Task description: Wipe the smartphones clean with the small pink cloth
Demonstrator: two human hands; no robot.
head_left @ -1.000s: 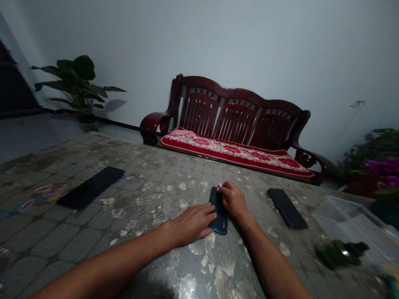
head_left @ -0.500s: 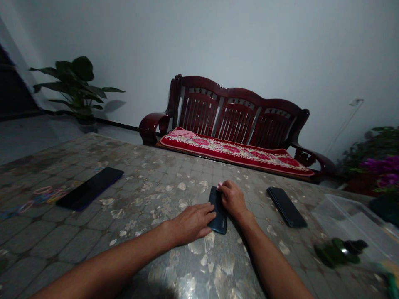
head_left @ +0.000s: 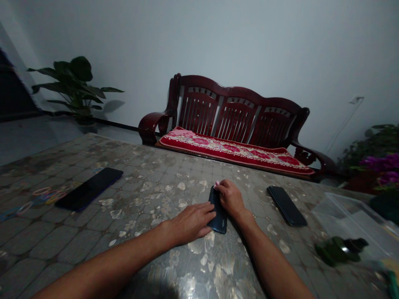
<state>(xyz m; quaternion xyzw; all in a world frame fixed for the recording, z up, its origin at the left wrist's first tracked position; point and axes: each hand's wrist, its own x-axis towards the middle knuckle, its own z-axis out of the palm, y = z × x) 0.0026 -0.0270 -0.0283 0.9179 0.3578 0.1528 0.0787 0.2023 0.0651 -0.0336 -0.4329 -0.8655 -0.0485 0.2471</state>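
Observation:
A dark blue phone (head_left: 221, 224) lies back side up on the table in front of me. My left hand (head_left: 195, 222) rests on its left edge with the fingers stretched out over it and the thumb apart, near the lower end. Pinched in my right hand (head_left: 230, 197) is a small pink cloth (head_left: 217, 184), pressed at the phone's upper end. Most of the cloth is hidden by the fingers. The camera end of the phone is covered by my right hand.
Left on the patterned table (head_left: 140, 182) lie a black phone (head_left: 90, 190) and several coloured rubber bands (head_left: 42, 195). To the right are another dark phone (head_left: 286, 206), a green bottle (head_left: 338, 250) on its side and a clear plastic box (head_left: 346, 216). A wooden bench (head_left: 230, 112) stands beyond.
My right hand has shifted slightly up and left with the pink cloth, along the phone's top end. My left hand and the phone stay in place.

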